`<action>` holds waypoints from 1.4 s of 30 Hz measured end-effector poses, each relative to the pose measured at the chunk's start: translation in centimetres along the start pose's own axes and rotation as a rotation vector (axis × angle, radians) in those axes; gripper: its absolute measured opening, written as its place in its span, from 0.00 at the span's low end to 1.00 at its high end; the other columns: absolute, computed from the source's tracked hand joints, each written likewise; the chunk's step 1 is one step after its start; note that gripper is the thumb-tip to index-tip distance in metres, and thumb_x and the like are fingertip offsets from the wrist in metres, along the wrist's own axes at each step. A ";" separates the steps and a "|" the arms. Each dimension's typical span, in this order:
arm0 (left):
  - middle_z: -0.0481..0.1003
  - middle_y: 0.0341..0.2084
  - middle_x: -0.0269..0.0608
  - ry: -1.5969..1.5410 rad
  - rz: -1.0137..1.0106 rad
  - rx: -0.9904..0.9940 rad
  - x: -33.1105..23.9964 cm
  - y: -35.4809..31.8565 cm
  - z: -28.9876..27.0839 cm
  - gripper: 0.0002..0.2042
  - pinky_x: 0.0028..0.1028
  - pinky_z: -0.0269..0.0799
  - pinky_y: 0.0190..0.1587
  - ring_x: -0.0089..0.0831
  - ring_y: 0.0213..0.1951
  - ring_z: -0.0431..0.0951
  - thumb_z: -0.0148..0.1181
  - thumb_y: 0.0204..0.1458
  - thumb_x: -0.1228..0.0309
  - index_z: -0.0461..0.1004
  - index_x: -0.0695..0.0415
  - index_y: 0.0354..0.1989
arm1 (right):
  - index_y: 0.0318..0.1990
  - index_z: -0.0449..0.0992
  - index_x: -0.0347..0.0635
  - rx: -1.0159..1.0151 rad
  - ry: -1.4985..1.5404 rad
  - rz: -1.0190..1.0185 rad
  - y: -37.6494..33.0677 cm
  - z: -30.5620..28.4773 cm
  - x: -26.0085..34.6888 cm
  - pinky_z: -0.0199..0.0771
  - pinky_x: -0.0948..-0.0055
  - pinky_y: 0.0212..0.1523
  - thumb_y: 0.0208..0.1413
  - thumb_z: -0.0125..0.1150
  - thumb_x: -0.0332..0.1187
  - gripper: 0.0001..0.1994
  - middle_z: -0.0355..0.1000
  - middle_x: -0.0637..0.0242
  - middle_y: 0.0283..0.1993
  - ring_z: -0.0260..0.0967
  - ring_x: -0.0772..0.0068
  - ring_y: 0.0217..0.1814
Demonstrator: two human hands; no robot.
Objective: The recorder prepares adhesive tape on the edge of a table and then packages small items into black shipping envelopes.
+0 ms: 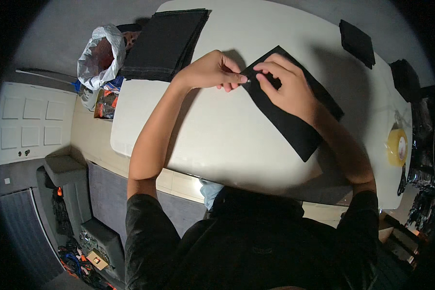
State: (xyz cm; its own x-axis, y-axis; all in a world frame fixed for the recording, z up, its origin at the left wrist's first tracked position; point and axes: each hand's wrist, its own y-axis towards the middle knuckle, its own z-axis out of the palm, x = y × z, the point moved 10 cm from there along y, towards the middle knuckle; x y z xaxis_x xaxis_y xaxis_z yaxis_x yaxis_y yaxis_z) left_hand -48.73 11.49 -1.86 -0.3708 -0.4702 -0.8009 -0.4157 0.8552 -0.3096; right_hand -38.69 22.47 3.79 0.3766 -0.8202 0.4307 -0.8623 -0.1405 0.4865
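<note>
Both your hands meet just above the middle of the white table [227, 140], on a long black fabric strip [295, 116] that runs from about twelve o'clock down toward four o'clock. Your left hand [211, 71] comes in from nine o'clock, its thumb and forefinger pinched together on the strip's near corner, the other fingers curled under. Your right hand [287, 87] lies flat on top of the strip, its fingertips [266, 67] bent down and pressing the cloth right beside that pinch; whether anything small sits between the fingers, you cannot tell from here. Up at eleven o'clock a stack of black fabric sheets [164, 43] hangs over the table's far corner. Beside it, off the table at ten o'clock, a white plastic bag [100, 57] stands open with something reddish inside, too dim to name. At one o'clock lies a small black square [356, 42], and at three o'clock a roll of yellowish tape [397, 146] near the edge.
</note>
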 end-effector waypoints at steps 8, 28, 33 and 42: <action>0.85 0.29 0.38 -0.295 0.008 -0.097 1.3 0.8 -0.4 0.13 0.23 0.81 0.32 0.22 0.28 0.83 0.70 0.62 0.61 0.86 0.59 0.39 | 0.43 0.82 0.38 -0.059 0.460 0.159 -0.6 2.1 -2.7 0.72 0.75 0.30 0.57 0.71 0.24 0.07 0.76 0.66 0.34 0.72 0.77 0.29; 0.84 0.31 0.37 -0.204 0.037 0.054 1.0 0.4 0.3 0.12 0.24 0.83 0.35 0.23 0.31 0.85 0.67 0.64 0.60 0.86 0.56 0.44 | 0.41 0.84 0.36 0.124 0.368 0.122 -0.3 3.4 -2.0 0.76 0.73 0.37 0.59 0.71 0.29 0.07 0.79 0.65 0.36 0.75 0.74 0.35; 0.84 0.31 0.36 -0.200 0.057 0.053 0.5 0.6 0.9 0.13 0.23 0.82 0.33 0.23 0.31 0.85 0.68 0.63 0.58 0.86 0.55 0.43 | 0.39 0.83 0.33 0.112 0.454 0.137 -0.2 3.2 -1.9 0.74 0.72 0.35 0.63 0.69 0.31 0.08 0.79 0.63 0.36 0.74 0.74 0.33; 0.84 0.30 0.35 -0.182 0.064 0.043 0.5 0.6 1.0 0.13 0.24 0.80 0.32 0.24 0.32 0.86 0.66 0.65 0.57 0.85 0.55 0.44 | 0.40 0.82 0.32 0.128 0.467 0.154 -0.2 3.8 -2.8 0.72 0.72 0.34 0.67 0.65 0.32 0.10 0.77 0.63 0.34 0.72 0.74 0.32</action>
State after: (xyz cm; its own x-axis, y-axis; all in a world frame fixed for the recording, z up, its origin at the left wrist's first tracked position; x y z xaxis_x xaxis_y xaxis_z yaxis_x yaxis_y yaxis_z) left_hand -48.36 12.03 -2.95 -0.2369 -0.3709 -0.8980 -0.3592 0.8922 -0.2738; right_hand -40.86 22.70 -0.41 0.3274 -0.5051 0.7986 -0.9435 -0.1281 0.3058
